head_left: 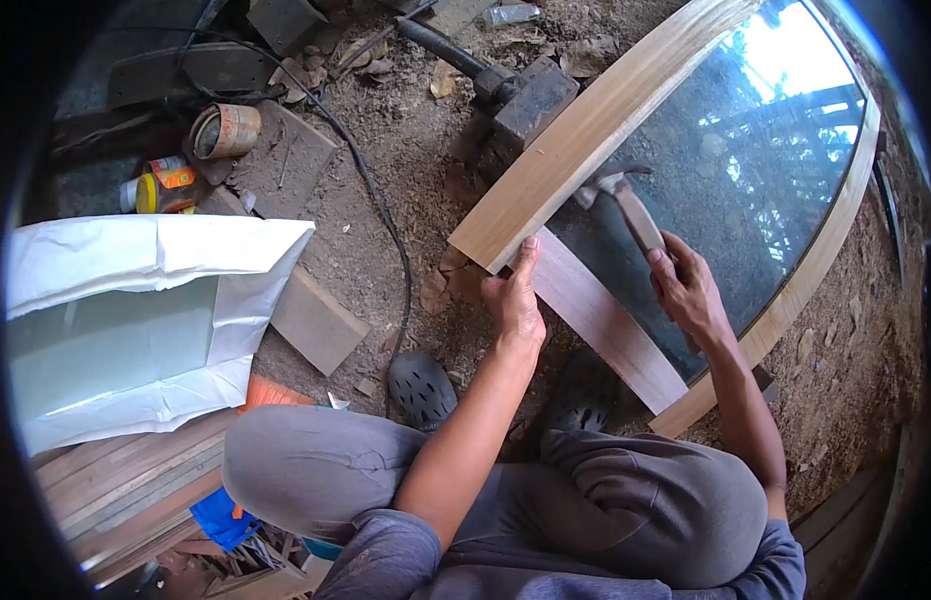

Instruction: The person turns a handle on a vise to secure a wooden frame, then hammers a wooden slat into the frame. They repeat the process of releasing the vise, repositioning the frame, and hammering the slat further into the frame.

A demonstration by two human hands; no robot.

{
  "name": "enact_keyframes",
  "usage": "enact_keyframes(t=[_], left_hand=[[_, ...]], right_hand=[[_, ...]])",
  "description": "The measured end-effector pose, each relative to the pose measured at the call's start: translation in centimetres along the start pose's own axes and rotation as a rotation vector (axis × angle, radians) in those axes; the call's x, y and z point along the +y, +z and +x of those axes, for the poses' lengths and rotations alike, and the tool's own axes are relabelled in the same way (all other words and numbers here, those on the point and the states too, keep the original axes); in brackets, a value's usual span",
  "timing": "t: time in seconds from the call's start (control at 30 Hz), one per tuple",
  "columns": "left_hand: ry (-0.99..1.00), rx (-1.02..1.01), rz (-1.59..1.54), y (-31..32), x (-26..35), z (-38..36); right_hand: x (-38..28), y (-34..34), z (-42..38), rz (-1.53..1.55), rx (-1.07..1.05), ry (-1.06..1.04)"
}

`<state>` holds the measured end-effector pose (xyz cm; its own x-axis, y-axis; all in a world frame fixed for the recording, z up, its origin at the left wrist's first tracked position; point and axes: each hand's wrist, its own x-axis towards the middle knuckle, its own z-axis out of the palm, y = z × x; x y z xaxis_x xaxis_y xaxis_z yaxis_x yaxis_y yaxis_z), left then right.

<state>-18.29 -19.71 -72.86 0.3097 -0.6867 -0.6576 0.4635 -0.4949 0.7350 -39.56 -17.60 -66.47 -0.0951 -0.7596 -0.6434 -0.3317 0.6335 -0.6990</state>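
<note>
At the far left, a panel with white wrapping [96,255] around its edges lies above a stack of planks [136,480]. Beyond it stand a yellow tub [146,193] and, to its right, a tilted can [236,130]. A wooden block [321,320] lies on the ground just beside the wrapping, and a dark cable [371,185] runs down past it towards a shoe [423,392]. The left hand [514,305] grips the lower left corner of a wooden frame [576,140], its thumb on top and its other fingers mostly hidden. A heavy metal piece [536,98] sits beside the frame's long upper left rail. The frame surrounds a pane of glass [756,200] with bright reflections. Over the glass, the head of a hammer [626,205] is close to that rail's inner edge. The right hand [691,290] has its fingers closed around the hammer's handle.
</note>
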Motion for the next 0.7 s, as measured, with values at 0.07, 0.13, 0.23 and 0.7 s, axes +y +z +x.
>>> enact_keyframes(t=[0.07,0.13,0.23,0.7], left_hand=[[0.003,-0.001,-0.007,0.2,-0.1,0.0],[0.001,-0.028,-0.028,0.0,-0.2,0.3],[-0.024,-0.008,-0.007,0.0,0.0,0.0],[0.004,-0.145,-0.055,-2.3,0.4,1.4]], right_hand=[[1.7,0.7,0.0,-0.017,-0.010,-0.079],[1.4,1.1,-0.1,-0.132,-0.035,-0.187],[0.3,1.2,-0.2,-0.061,-0.026,-0.062],[0.2,0.1,-2.0,-0.264,0.116,-0.358]])
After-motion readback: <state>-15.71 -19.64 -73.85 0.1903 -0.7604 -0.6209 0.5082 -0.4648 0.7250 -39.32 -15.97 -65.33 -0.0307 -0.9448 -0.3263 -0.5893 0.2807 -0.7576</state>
